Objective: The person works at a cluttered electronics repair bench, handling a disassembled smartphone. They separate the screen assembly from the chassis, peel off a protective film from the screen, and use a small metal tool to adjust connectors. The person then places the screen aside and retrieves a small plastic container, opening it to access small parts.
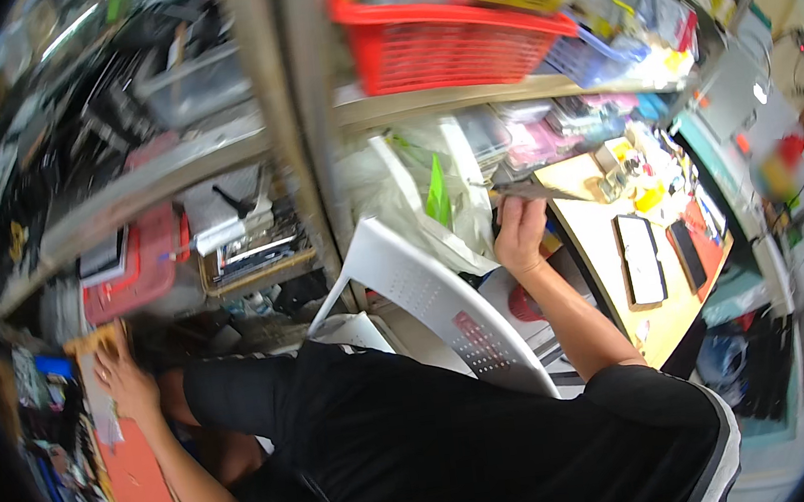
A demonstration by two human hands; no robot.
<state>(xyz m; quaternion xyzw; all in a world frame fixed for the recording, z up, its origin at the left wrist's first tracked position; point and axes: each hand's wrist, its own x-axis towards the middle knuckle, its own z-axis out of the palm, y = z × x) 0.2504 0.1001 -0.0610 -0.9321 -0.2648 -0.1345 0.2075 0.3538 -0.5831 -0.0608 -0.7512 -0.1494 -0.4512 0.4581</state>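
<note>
My left hand (125, 380) rests at the far end of a narrow bench covered with an orange-red mat (148, 488). Its fingers are apart, and they lie over a pale flat piece (103, 405) by the bench's wooden edge. On the other side, my right hand (521, 235) reaches forward with its fingers curled, near the corner of a light wooden desk (583, 217). What those fingers close on is hidden. Just left of this hand hangs a whitish plastic bag (386, 189) with a bright green piece (436, 193) in it.
A white plastic chair (427, 297) stands between my arms. Phones, one white-faced (640, 260) and one dark (687, 255), lie on the desk. A red basket (459, 44) and a blue basket (597, 54) sit on the upper shelf. Cluttered shelves fill the left side behind a metal post (285, 116).
</note>
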